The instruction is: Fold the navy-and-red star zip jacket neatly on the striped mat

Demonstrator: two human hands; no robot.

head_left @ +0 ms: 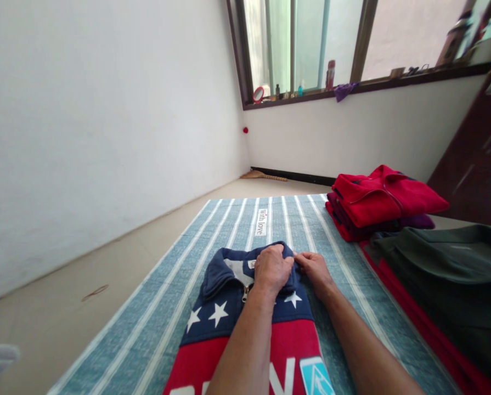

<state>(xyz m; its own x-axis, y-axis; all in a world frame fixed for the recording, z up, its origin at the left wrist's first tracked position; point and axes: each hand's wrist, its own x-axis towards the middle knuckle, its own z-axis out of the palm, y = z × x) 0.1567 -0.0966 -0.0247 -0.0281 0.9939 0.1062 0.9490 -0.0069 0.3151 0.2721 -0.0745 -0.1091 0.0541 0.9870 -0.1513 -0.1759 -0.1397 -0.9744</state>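
A navy and red zip-up jacket with white stars lies folded in front of me on a striped blue-green cloth. Its collar points away from me, and the metal zipper pull shows below the neck opening. My left hand is closed on the right side of the collar, its fingers curled over the fabric. Close beside it, my right hand pinches the jacket's edge at the right shoulder; the fingertips are partly hidden. Both forearms cover part of the jacket's front and its lettering.
Folded red clothes are stacked at the right rear. Nearer on the right lies a dark green garment over red fabric. A white wall borders the left side. A broom rests on the floor by the far wall, beneath the window.
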